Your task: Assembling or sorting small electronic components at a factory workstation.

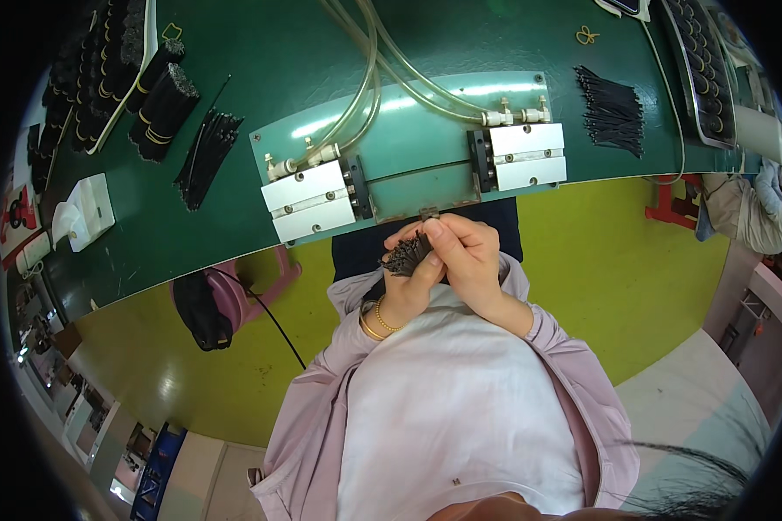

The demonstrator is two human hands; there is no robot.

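Close to the table's front edge, my left hand [406, 300] is closed around a bundle of short black wires [406, 256], their ends fanned toward the left. My right hand [473, 265] is right beside it, thumb and fingers pinched together; what sits in the pinch is hidden. Its fingertips are just in front of a small dark metal block [428, 212] at the front edge of a green fixture plate [417, 187]. Silver pneumatic cylinders flank that plate, a left cylinder [308, 204] and a right cylinder [527, 156], each with a black jaw facing inward.
Clear air hoses [369, 61] run back from the cylinders. Loose black wires lie in a left pile [207, 161] and a right pile [611, 111]. Banded black bundles [161, 113] and a tray [699, 78] of bundles stand farther out. A pink stool [235, 295] is below the table.
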